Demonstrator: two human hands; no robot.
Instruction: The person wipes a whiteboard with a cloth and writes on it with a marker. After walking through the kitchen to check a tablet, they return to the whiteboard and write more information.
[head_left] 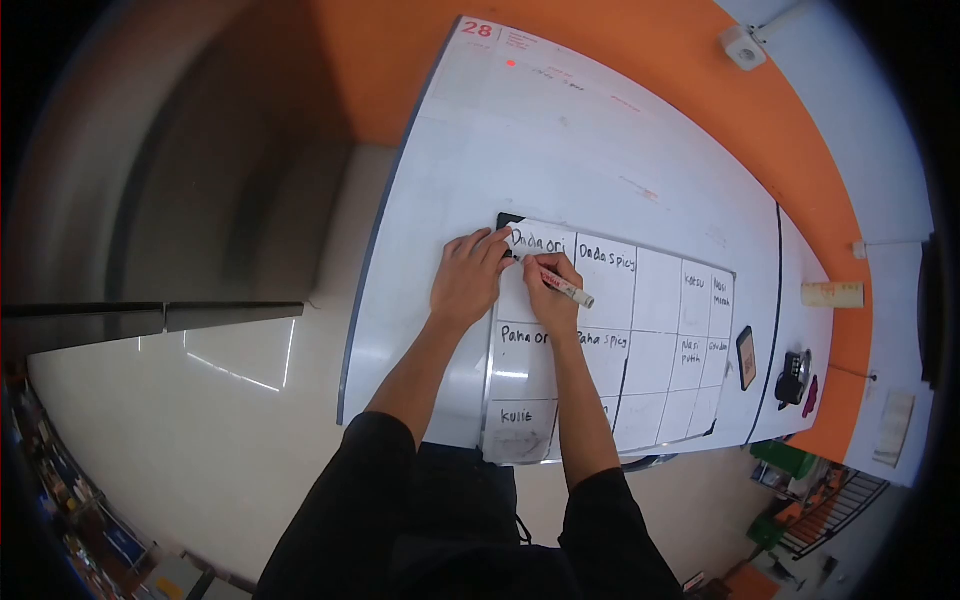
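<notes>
A small whiteboard (655, 290) with a metal frame lies on a white table, ruled into boxes with black handwriting such as "Dada ori", "Dada spicy" and "Kulit". My right hand (553, 295) grips a white marker pen (566, 287) with red print, its tip pointing left into the "Dada ori" box. At the board's upper left corner rests my left hand (470, 275), fingers stretched out over the frame. Something small and dark shows by its fingertips, close to the pen tip; I cannot make out what it is.
The white table (440, 180) bears a printed red "28". To the right of the board lie a phone (746, 358) and a black device with buttons (794, 378). An orange wall (640, 30) runs behind, with a socket (742, 47) above. Steel cabinet doors (220, 180) stand at left.
</notes>
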